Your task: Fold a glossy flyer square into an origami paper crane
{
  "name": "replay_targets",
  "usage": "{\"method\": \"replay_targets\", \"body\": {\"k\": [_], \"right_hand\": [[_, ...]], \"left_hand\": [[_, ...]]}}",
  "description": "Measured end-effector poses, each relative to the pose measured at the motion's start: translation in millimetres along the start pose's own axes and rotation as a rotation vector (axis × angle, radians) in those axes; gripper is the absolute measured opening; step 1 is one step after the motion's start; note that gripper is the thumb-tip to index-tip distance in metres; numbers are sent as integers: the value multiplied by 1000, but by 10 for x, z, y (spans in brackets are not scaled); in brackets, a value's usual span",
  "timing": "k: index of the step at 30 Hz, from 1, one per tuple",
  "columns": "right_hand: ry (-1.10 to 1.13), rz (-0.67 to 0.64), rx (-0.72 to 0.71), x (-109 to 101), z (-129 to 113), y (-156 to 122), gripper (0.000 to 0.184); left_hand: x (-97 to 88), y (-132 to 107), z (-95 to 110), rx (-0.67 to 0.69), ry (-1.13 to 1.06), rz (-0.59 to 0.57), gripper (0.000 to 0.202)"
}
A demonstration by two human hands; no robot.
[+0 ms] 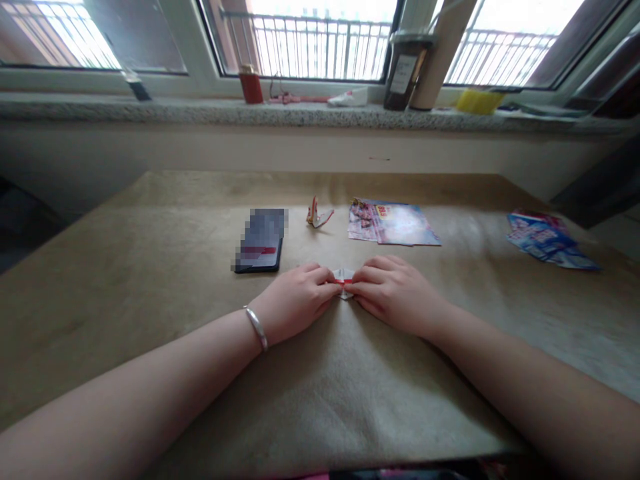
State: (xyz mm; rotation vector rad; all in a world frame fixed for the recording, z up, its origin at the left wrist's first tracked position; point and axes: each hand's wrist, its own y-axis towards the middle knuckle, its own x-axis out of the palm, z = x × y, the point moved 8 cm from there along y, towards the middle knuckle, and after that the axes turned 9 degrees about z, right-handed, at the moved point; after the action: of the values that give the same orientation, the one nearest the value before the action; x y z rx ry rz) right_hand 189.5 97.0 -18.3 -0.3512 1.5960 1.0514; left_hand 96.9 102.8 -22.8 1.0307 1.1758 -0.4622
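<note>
My left hand and my right hand meet at the middle of the tan table, fingers curled and pressed onto a small folded piece of white and red paper. Most of that paper is hidden under the fingertips. A silver bangle circles my left wrist. A finished little folded paper figure stands farther back on the table.
A dark phone lies left of centre. A stack of printed colour sheets lies behind my right hand, and more sheets lie near the right edge. The stone windowsill holds a red cup, a dark jar and a yellow object.
</note>
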Motion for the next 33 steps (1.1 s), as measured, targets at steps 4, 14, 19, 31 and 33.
{"method": "replay_targets", "body": {"k": [4, 14, 19, 31, 33], "right_hand": [[26, -30, 11, 30, 23, 0, 23], [-56, -7, -14, 32, -52, 53, 23], [-92, -3, -46, 44, -103, 85, 22], [-43, 15, 36, 47, -64, 72, 21], [-42, 14, 52, 51, -60, 77, 20]], "left_hand": [[17, 4, -17, -42, 53, -62, 22], [3, 36, -20, -39, 141, -46, 22], [4, 33, 10, 14, 211, -45, 18], [-12, 40, 69, 86, 239, -30, 17], [-21, 49, 62, 77, 233, -22, 18]]}}
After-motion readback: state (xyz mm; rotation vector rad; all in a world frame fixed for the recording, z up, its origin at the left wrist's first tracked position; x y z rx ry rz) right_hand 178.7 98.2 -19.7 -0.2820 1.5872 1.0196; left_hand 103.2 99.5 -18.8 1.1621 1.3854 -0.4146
